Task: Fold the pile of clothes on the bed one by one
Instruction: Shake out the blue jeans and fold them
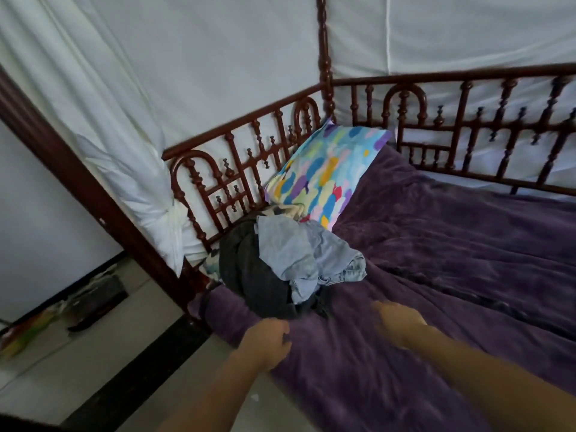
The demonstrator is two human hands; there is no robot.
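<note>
Bed, four-poster, covered by a rumpled purple plush blanket (436,275); dark red-brown turned-wood railing (237,169) along two sides, meeting at a corner post (324,57). White draped curtain (140,88) hangs behind the railing. Multicoloured blotch-print pillow (324,173) leans in the corner against the railing. Pile of clothes, unfolded, lies on the blanket just below the pillow and against the railing: crumpled dark grey garment (249,275) beneath, pale blue denim garment (299,254) on top, a cream fabric scrap (286,210) behind. Pale tiled floor (93,353) with a black strip, left of the bed; blurred clutter by the wall. Left hand (265,341), fingers curled, at the bed's near edge just short of the grey garment; whether it pinches the blanket cannot be told. Right hand (399,319), motion-blurred, over the blanket near the pile; grip indeterminate.
</note>
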